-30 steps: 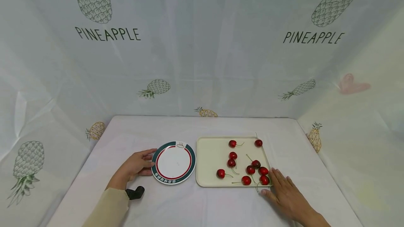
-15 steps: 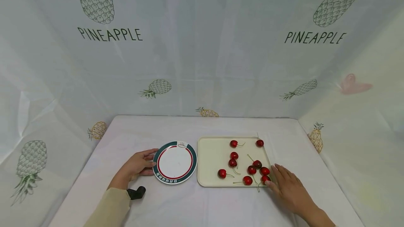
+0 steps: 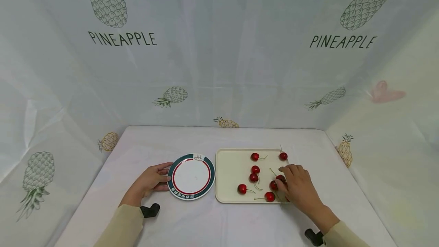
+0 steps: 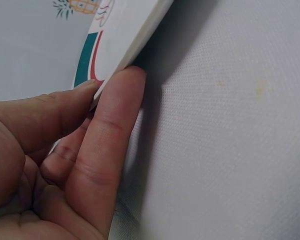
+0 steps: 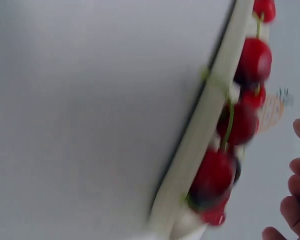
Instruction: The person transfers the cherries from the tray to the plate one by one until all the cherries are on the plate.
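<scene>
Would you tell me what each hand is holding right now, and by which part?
The left hand pinches the plate by its left rim. The right hand is over the cherries in the tray; whether it holds one cannot be told.

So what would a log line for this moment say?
left hand: holds plate rim | right hand: over cherries on tray, grasp unclear | plate: bare

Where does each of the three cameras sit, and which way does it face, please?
Head: worn high, facing forward and down at plate, tray and both hands.
Left wrist: low beside the left hand, facing the plate's rim; fingers show.
Right wrist: low outside the tray's edge, facing cherries; fingertips show.
Shared: head and right wrist both see tray and cherries.
</scene>
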### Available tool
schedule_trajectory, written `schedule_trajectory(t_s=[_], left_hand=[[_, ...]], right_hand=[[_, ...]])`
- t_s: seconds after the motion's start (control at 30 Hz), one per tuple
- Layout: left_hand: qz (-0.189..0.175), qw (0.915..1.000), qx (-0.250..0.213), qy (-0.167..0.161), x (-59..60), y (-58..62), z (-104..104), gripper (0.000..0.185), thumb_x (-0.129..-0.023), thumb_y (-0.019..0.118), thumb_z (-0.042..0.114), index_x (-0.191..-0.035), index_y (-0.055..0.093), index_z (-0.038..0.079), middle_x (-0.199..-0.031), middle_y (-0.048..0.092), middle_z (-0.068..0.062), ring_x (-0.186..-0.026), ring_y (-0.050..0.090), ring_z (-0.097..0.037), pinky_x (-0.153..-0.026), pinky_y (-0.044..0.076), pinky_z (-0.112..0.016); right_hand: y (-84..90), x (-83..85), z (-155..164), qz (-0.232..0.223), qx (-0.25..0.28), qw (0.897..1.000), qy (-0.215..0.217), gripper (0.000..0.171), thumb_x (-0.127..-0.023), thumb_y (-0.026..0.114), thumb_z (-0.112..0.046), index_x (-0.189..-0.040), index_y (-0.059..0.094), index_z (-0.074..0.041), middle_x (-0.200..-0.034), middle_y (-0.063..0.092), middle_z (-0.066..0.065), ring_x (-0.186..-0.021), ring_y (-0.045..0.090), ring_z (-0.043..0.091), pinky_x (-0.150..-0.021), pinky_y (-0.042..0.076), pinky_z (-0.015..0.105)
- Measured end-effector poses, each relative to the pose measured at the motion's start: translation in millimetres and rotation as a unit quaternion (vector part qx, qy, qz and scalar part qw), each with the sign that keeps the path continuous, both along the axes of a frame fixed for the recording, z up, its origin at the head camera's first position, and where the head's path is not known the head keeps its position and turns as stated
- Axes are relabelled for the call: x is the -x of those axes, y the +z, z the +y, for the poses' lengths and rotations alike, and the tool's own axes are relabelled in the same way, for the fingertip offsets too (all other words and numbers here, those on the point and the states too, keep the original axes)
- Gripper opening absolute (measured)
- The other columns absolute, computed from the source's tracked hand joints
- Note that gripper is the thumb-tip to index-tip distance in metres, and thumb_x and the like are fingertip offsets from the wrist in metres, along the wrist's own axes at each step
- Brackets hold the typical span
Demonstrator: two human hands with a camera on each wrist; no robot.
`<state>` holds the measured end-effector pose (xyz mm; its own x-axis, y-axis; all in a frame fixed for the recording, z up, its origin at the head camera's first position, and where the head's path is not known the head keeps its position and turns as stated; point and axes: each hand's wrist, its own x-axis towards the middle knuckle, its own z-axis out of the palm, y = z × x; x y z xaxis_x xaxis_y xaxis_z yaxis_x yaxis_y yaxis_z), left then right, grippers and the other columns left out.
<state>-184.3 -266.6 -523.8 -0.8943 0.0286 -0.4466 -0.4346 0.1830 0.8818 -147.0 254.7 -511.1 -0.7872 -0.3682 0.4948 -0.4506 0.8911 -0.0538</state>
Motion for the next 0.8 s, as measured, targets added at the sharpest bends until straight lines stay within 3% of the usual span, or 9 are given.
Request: schedule_trajectory(t_s=[0.17,0.4,0.8], left_hand=[[-0.002,1.0000,-0.007,0.004,-0.3,-0.2,1,0.066,-0.097,0.067,-0.007,-0.158,0.049,0.012,-0.149,0.054,-0.023,-0.094,0.075,-0.022,-0.079,0.068,-0.041],[-0.003,0.9999,-0.012,0.010,-1.0,1.3,3,0.065,-0.098,0.067,-0.007,-0.158,0.050,0.013,-0.147,0.055,-0.022,-0.093,0.075,-0.023,-0.079,0.068,-0.042],[-0.004,0.9998,-0.011,0.015,-2.9,2.5,2,0.066,-0.097,0.068,-0.007,-0.158,0.050,0.012,-0.151,0.052,-0.025,-0.092,0.075,-0.022,-0.079,0.068,-0.042]], right_hand=[[-5.2,2.2,-29,0.022,-0.021,0.998,0.061,0.028,-0.084,0.080,-0.022,-0.104,0.066,-0.007,-0.098,0.061,0.004,-0.092,0.054,0.024,-0.077,0.047,0.041],[-19.2,1.4,-52,0.064,-0.063,0.989,0.118,0.027,-0.079,0.081,-0.024,-0.096,0.064,-0.012,-0.092,0.058,-0.001,-0.085,0.049,0.019,-0.070,0.043,0.036],[-26.7,2.8,-68,0.067,-0.055,0.986,0.143,0.022,-0.075,0.081,-0.014,-0.083,0.061,-0.016,-0.082,0.053,-0.006,-0.078,0.045,0.015,-0.067,0.034,0.029]])
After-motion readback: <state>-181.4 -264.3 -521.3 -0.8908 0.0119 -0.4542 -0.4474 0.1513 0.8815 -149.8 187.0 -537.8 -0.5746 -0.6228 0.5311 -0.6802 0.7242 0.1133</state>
